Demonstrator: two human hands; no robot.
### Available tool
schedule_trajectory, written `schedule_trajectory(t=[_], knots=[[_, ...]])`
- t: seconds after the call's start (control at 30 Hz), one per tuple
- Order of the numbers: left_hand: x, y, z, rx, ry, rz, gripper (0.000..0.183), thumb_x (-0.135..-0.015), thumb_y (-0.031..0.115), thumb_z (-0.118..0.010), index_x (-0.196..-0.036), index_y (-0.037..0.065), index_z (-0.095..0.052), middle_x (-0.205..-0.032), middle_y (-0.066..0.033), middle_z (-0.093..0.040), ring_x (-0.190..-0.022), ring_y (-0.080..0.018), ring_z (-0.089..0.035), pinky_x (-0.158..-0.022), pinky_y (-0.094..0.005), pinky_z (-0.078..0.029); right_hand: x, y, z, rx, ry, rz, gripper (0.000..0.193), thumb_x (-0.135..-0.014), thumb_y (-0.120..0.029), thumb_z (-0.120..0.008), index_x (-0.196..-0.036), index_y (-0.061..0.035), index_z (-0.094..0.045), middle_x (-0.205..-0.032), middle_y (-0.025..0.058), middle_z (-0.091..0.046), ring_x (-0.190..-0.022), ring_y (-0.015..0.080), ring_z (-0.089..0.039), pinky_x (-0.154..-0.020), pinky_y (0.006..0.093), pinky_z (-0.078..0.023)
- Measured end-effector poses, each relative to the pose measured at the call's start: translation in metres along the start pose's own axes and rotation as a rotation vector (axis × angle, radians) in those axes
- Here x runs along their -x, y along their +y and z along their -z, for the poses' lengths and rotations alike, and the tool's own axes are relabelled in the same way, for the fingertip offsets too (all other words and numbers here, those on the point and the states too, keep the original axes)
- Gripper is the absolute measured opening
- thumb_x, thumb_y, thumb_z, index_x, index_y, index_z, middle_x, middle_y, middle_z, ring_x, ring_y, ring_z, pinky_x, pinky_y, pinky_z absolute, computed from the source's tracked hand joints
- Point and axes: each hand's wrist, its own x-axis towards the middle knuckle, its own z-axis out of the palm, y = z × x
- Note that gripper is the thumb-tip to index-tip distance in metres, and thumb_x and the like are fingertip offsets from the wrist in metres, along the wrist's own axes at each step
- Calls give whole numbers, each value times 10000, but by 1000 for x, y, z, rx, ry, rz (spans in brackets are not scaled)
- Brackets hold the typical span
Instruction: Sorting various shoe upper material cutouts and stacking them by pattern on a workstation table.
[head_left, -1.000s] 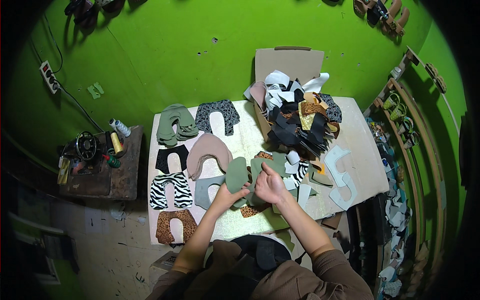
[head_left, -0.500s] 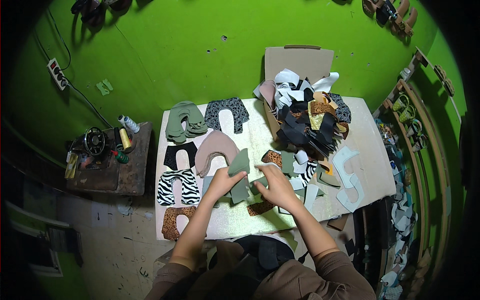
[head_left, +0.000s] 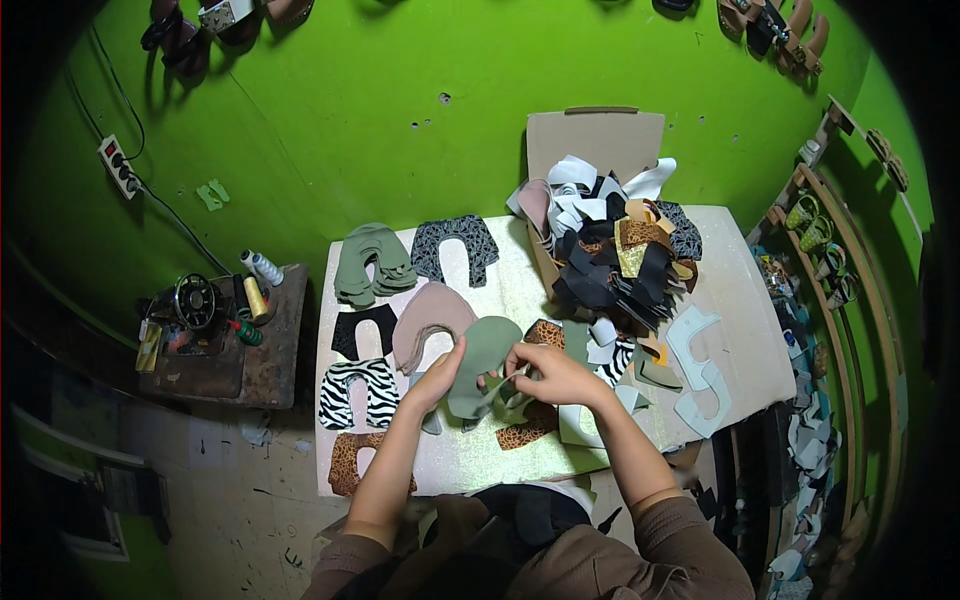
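Note:
Over the middle of the table, my left hand is closed on the left edge of curved green shoe-upper pieces. My right hand pinches their right side, fingers bent around the edge. How many layers are held I cannot tell. Just left of them lies a stack of pinkish-beige curved pieces. A leopard-print piece rests close below my right hand. Farther left are a green stack, a grey-black patterned stack, a black piece, a zebra-print stack and another leopard-print stack.
A cardboard box heaped with offcuts stands at the table's back right. White cut pieces lie right on the table. A sewing machine and thread cones stand left; a sandal rack lines the right.
The green pieces have turned so their broad face shows. My right hand has moved in from beside them and closed on their edge. The whole view has shifted slightly upward.

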Motion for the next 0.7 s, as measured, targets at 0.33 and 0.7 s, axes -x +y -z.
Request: schedule_trajectory(t=[0.33, 0.7], knots=[[0, -9, -8, 178, 22, 42, 721, -901, 568, -194, -1298, -20, -323, -1227, -136, -452, -1102, -178, -452, -944, -294, -351, -14, -12, 15, -806, -53, -272, 92, -818, -44, -516, -904, -44, -482, -638, -55, -493, -506, -4, -447, -447, 149, -357], [2, -12, -18, 378, -23, -112, 660, -921, 519, -211, -1280, -18, -345, -1212, -146, -479, -1148, -198, -430, -983, -318, -313, -17, -24, 6, -242, 127, -208, 234, -801, -229, -613, -887, -13, -632, -727, 72, -623, -670, 112, -560, -633, 262, -440]])
